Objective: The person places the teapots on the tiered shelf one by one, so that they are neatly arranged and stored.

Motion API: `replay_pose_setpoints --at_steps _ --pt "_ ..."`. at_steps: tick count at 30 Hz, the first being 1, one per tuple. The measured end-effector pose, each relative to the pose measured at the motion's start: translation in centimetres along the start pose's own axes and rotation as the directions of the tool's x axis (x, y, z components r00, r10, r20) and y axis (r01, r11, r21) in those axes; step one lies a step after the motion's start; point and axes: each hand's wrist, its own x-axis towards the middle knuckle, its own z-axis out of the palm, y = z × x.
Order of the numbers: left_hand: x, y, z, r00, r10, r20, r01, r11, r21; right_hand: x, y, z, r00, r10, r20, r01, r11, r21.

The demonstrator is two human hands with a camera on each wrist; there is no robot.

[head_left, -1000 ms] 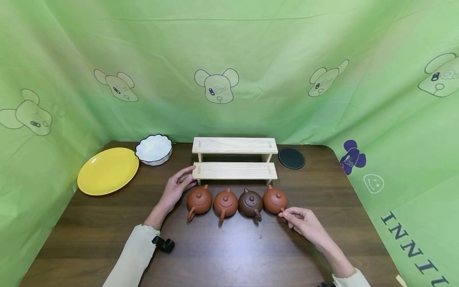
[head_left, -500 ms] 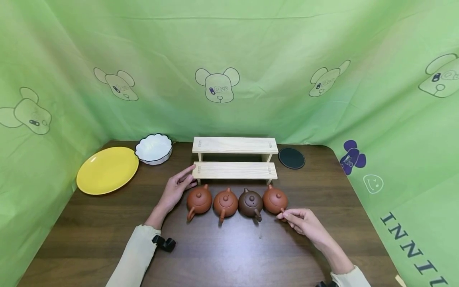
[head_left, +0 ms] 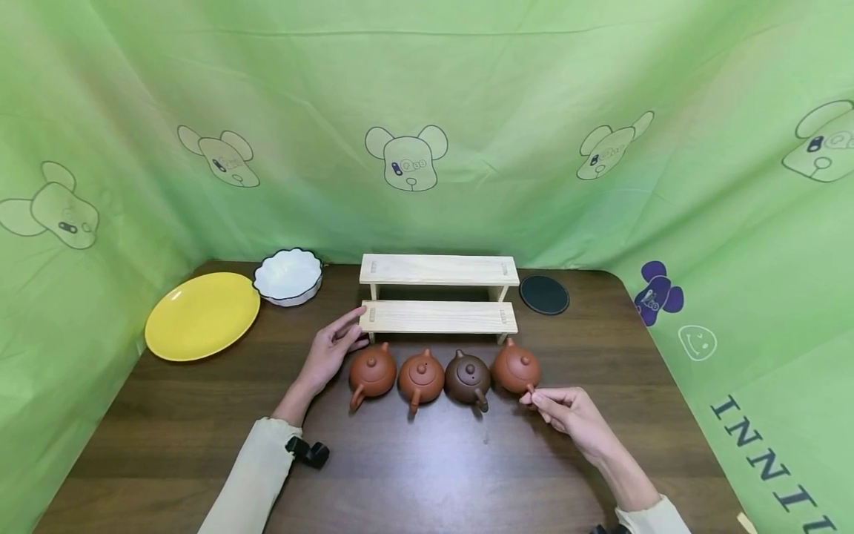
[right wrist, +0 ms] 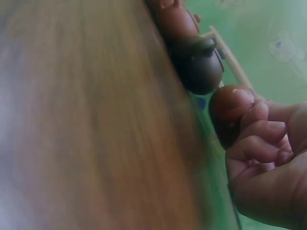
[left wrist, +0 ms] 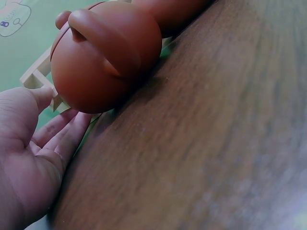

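My right hand point(head_left: 567, 417) pinches the handle of the rightmost reddish-brown clay teapot point(head_left: 517, 368) between thumb and fingers. In the right wrist view, its fingers point(right wrist: 259, 139) partly hide that teapot. My left hand point(head_left: 327, 351) touches the left end of the lower wooden shelf point(head_left: 437, 317), fingers mostly straight, thumb at the shelf's front. Beside this hand stands the leftmost reddish teapot point(left wrist: 105, 57). Between the outer pots are another reddish teapot point(head_left: 422, 378) and a dark brown teapot point(head_left: 467, 378). All spouts point toward the shelf, handles toward me.
A higher wooden shelf point(head_left: 439, 269) stands right behind the lower one. To the left are a yellow plate point(head_left: 202, 317) and a white scalloped bowl point(head_left: 288, 274). A round black coaster point(head_left: 544, 295) lies at the back right. Green cloth point(head_left: 414, 222) surrounds the brown table point(head_left: 414, 475).
The rightmost teapot has shifted slightly right and turned or tipped a little in the right hand, leaving a wider gap to the dark teapot. The left hand stays at the shelf.
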Motion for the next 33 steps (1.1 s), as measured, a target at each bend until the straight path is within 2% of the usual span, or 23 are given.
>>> replay_pose_setpoints --at_steps 5,19,24,33 --pt "0.0 0.0 0.0 1.0 0.004 0.001 -0.004 1.0 0.002 -0.3 -1.3 -0.1 0.998 -0.047 -0.036 0.046 0.998 -0.035" --pt "-0.3 0.1 -0.2 1.0 -0.008 -0.003 0.008 1.0 0.013 1.0 -4.7 0.8 0.99 -0.104 -0.093 0.107 0.994 0.029" --pt "-0.3 0.1 -0.2 1.0 -0.007 -0.002 0.007 1.0 0.01 1.9 -5.6 1.5 0.992 -0.1 -0.078 0.104 0.994 0.044" --pt "-0.1 0.1 -0.1 1.0 -0.012 -0.006 0.012 1.0 0.02 3.8 -7.1 3.2 0.998 -0.062 -0.005 0.062 0.998 0.003"
